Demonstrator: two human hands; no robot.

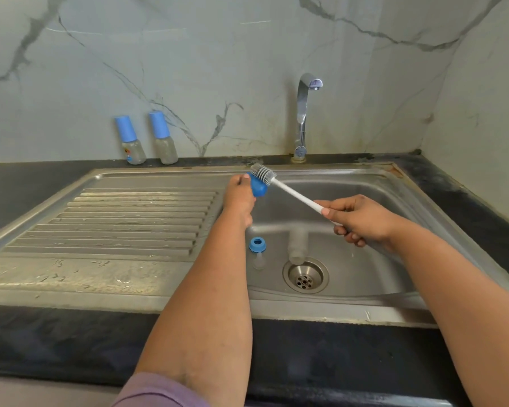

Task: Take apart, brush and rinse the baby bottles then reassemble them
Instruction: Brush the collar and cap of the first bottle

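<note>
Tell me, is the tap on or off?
Off. No water comes from the tap, and none streams into the sink.

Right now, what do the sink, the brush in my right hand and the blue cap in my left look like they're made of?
Sink: brushed stainless steel, judging by its dull grey sheen and pressed drainer ribs. Brush: white handle looks plastic; grey bristles maybe silicone or nylon, unclear. Blue cap: smooth opaque plastic, by its look.
</note>
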